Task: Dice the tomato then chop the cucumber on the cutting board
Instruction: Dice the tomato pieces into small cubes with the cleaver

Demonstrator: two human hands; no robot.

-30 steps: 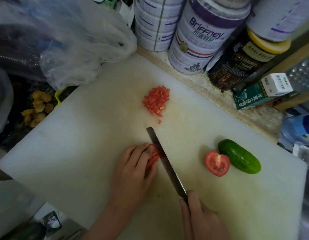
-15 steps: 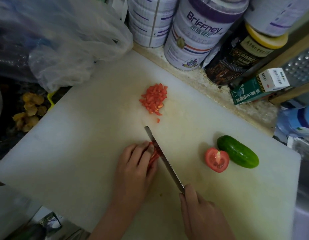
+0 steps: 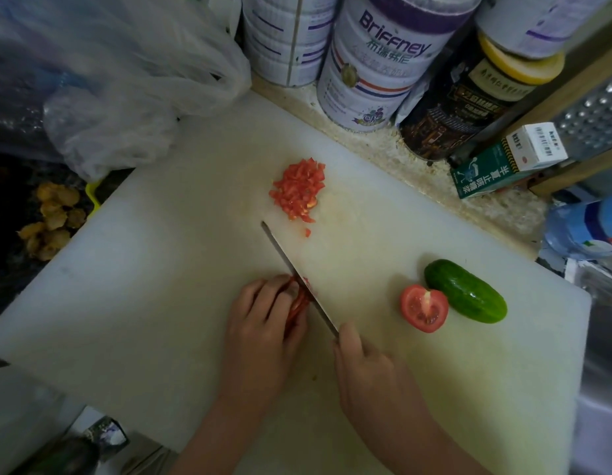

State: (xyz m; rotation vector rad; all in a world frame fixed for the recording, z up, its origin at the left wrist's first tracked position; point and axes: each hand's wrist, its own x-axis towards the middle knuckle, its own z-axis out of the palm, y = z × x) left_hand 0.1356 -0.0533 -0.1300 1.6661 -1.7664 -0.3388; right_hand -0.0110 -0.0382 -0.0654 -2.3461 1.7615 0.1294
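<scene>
Head view: the dicing step is running. The left hand (image 3: pixel 263 323) is pinning the tomato slices (image 3: pixel 299 301) to the cutting board (image 3: pixel 160 303), fingers curled over them. The right hand (image 3: pixel 366 368) is wrapping the handle of the knife (image 3: pixel 297 279), with the blade edge-down against the slices, just beside the left fingertips, tip pointing far-left.

The diced pile (image 3: pixel 297 190) is sitting further back on the board. The tomato half (image 3: pixel 424 308) is lying cut face up to the right, touching the cucumber (image 3: pixel 465 291), which is uncut.

My read: roughly half the tomato is done. The next move is calling for short cross-cuts, with the left fingertips backing away from the blade.

Room: the board is giving open space near and left. A plastic bag (image 3: pixel 126 97) is overhanging the far-left corner. Tins (image 3: pixel 376 70) and a green box (image 3: pixel 486 173) are crowding the desk along the far edge, so a pile pushed further back is risking that edge.
</scene>
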